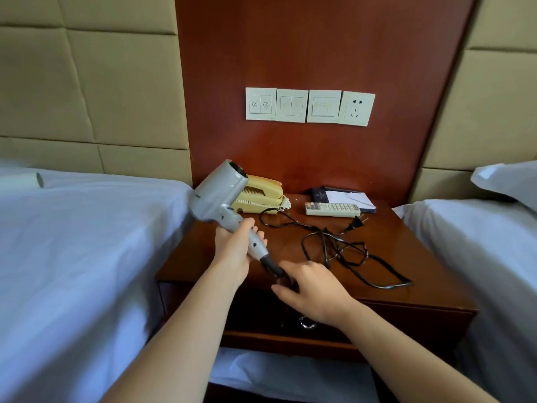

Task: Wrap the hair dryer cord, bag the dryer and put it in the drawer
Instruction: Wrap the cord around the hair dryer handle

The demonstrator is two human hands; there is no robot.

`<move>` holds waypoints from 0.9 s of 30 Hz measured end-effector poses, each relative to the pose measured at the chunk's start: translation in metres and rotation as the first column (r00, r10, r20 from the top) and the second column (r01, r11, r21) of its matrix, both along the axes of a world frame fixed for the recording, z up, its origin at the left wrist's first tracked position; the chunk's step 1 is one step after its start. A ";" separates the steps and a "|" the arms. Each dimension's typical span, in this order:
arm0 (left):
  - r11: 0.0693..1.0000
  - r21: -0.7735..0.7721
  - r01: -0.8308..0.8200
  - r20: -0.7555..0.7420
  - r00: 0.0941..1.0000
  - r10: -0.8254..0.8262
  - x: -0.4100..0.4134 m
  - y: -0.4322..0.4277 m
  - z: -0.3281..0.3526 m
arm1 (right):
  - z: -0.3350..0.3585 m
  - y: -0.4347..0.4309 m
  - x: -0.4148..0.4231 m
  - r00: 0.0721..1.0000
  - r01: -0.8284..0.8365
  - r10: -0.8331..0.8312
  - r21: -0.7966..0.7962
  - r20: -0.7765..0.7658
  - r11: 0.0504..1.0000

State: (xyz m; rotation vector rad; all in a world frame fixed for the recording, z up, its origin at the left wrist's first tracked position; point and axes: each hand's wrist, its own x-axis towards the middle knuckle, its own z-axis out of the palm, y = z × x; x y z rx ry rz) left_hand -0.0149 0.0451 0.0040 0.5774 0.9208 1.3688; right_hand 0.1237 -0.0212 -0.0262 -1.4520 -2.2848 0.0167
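A grey hair dryer (216, 196) is held up over the left part of the wooden nightstand (406, 251), its nozzle pointing up and away. My left hand (232, 251) grips its handle. Its black cord (343, 251) lies in a loose tangle on the nightstand top, and the plug (356, 222) rests near the remote. My right hand (313, 286) closes around the cord just below the handle's black strain relief. The drawer (261, 312) under the top is shut, with a metal ring pull (306, 322) partly behind my right wrist. No bag is in view.
A yellow telephone (261, 196), a white remote (332, 210) and a dark folder with a notepad (345, 199) stand at the back of the nightstand. White-sheeted beds flank it on both sides. Switches and a socket (356, 108) are on the wall panel.
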 end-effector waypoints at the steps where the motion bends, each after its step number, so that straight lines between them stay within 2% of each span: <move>1: 1.000 0.028 -0.004 -0.019 1.000 0.005 -0.003 0.001 0.004 | 0.001 0.000 0.004 0.997 -0.022 0.018 0.053 0.080 0.998; 3: 0.998 0.064 -0.006 -0.034 0.999 0.008 -0.010 0.004 0.009 | 0.005 0.000 0.011 0.986 -0.081 0.066 0.093 0.151 0.992; 6: 0.997 0.077 -0.015 -0.091 0.996 0.022 -0.022 0.008 0.008 | 0.008 0.001 0.025 0.986 -0.111 0.099 0.087 0.131 0.990; 9: 0.988 0.152 -0.026 -0.349 0.934 0.078 -0.027 0.008 0.001 | 0.001 0.001 0.038 0.987 -0.086 0.073 0.085 0.142 0.993; 11: 0.980 0.197 -0.011 -0.452 0.886 0.101 -0.029 0.008 0.000 | -0.001 0.001 0.046 0.988 -0.067 0.050 0.114 0.147 0.991; 16: 0.969 0.246 -0.014 -0.573 0.804 0.157 -0.030 0.004 0.002 | 0.010 -0.001 0.069 0.979 -0.018 -0.059 0.374 0.194 0.927; 18: 0.960 0.280 0.015 -0.624 0.762 0.170 -0.030 0.000 0.003 | 0.012 -0.001 0.076 0.974 -0.021 -0.071 0.396 0.217 0.918; 24: 0.926 0.367 0.093 -0.776 0.579 0.250 -0.026 -0.012 0.011 | 0.013 0.004 0.072 0.958 -0.042 -0.086 0.429 0.274 0.902; 25: 0.922 0.374 0.100 -0.806 0.527 0.270 -0.026 -0.012 0.011 | 0.013 0.005 0.069 0.956 -0.059 -0.069 0.420 0.284 0.906; 27: 0.910 0.394 0.132 -0.874 0.361 0.326 -0.025 -0.014 0.012 | 0.012 0.003 0.061 0.958 -0.083 -0.034 0.387 0.286 0.918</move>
